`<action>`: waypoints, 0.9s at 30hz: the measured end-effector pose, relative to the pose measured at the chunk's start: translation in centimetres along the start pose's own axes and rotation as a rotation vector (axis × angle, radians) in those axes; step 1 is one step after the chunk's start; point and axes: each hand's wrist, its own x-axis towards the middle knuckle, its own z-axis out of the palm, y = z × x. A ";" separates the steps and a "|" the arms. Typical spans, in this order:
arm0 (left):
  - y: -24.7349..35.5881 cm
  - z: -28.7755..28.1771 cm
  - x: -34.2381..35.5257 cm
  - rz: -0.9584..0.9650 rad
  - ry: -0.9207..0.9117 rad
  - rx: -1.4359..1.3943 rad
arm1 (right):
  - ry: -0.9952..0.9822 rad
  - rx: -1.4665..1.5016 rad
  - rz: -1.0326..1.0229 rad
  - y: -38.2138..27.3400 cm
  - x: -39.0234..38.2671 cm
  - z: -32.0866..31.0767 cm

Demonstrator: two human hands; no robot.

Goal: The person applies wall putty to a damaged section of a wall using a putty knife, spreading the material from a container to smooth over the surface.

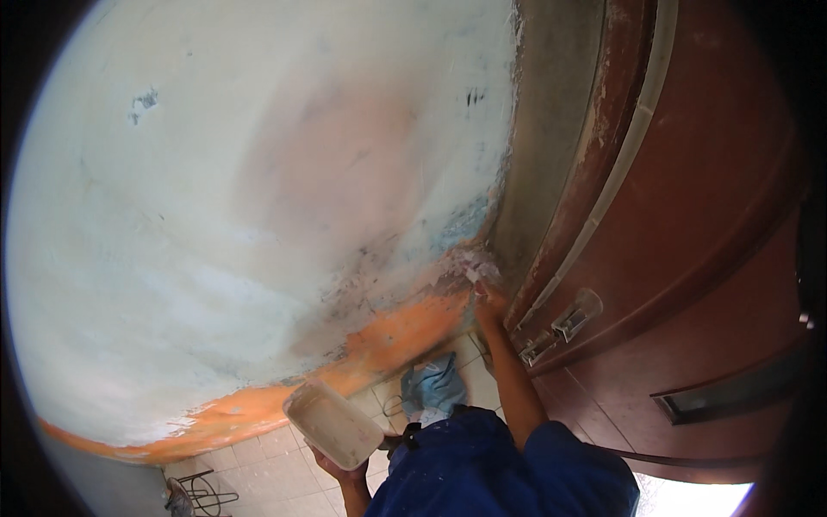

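My right hand [491, 303] reaches low to the wall's right corner, closed on a small scraper [479, 288] with a reddish handle. The scraper's blade end meets a rough, pale smeared patch [469, 261] on the wall; its exact shape is too small to make out. In my left hand [342, 470] is a beige rectangular tub [334, 424], gripped at its near side and held out in front of the wall. A thin layer of pale paste coats the inside of the tub.
The wall [172, 241] is pale with a bare orange band [388, 336] along its foot. To the right stands a dark red door [689, 215] with a metal latch [575, 319]. A blue cloth or bag [432, 383] lies on the tiled floor; a wire stand [205, 493] is at lower left.
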 end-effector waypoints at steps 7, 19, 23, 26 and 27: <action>0.4 1.6 -0.4 0.031 0.019 0.024 | 0.577 0.033 -0.333 -13.1 19.6 -4.5; -1.3 -1.3 1.6 0.164 -0.122 0.383 | -0.143 -0.197 -0.242 -4.4 9.8 0.5; 0.1 4.8 -0.4 -0.008 0.018 0.049 | 0.094 0.099 -0.175 -5.3 6.0 -1.9; 0.7 4.8 -0.6 0.008 0.074 0.034 | 0.329 0.036 -0.270 -9.6 11.1 -3.7; 0.3 3.3 0.3 0.024 0.074 0.068 | 0.363 0.002 -0.277 -11.7 14.2 -4.8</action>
